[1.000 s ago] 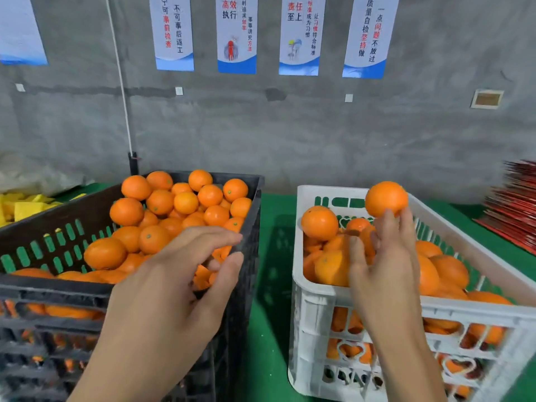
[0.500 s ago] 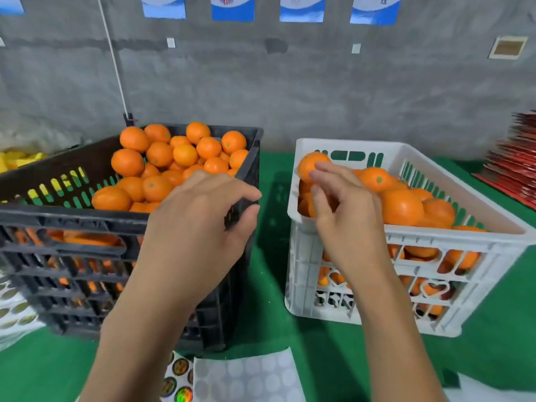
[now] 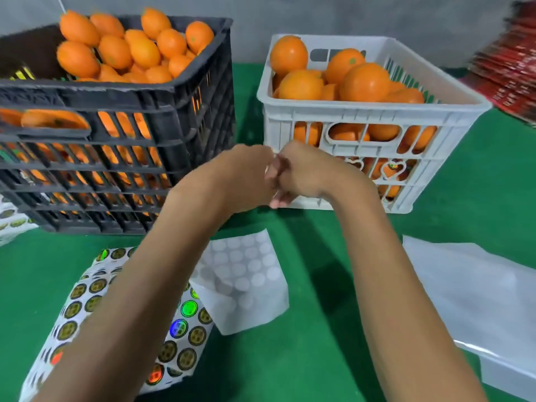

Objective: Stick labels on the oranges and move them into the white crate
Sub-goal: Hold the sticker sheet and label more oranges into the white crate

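Now that the view has dropped from the wall to the green table, the black crate of unlabelled oranges fills the upper left of the frame and the white crate, well stocked with oranges, the upper right. At lower left the label sheet has come into sight, a spent backing sheet just beside it. Both hands have left the crates: the left hand and right hand now meet at centre frame, fingertips together. They seem to pinch something small between them, perhaps a label, but blur hides it. Judging by this, one orange is delivered and the next label is being readied.
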